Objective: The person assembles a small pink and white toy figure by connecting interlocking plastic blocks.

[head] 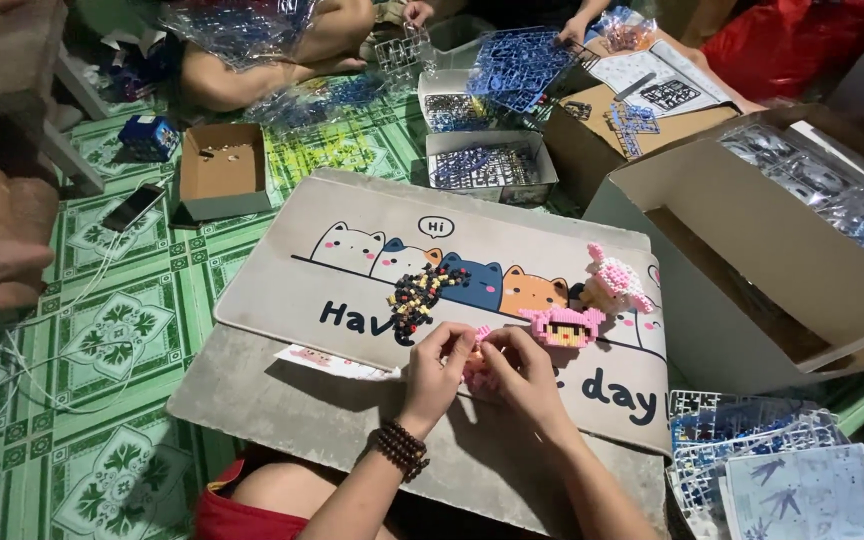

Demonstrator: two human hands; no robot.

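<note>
Both hands are meeting at lower centre of the frame, over the near edge of the mat (352, 225). The left hand (439, 365) and right hand (524, 368) are both pinching one small pink block piece (476, 372), fingers closed on it from either side; most of the piece is hidden by the fingers. A dark bead bracelet (401, 449) is sitting on the left wrist.

Around the hands: a pink block figure (563, 326) is lying just beyond the right hand, a taller pink and white block figure (612, 283) is standing behind it, and a dark pile of loose blocks (415, 296) is lying just beyond the left hand. A printed sheet (327, 362) is poking out from under the mat at the left.

The mat is pale, with a row of cartoon cats and dark lettering, and is lying on a grey board (282, 415) on the green patterned floor (102, 330).

Open room is showing on the mat's upper left. To the right, a large open cardboard box (752, 250) is crowding the mat's edge. Clear bags of blue parts (752, 450) are lying at lower right. A small brown open box (222, 170) is sitting at upper left, near a phone (132, 207) on a white cable.

At the top edge, another person's hands (417, 12) are working over trays of blue parts (487, 165).
</note>
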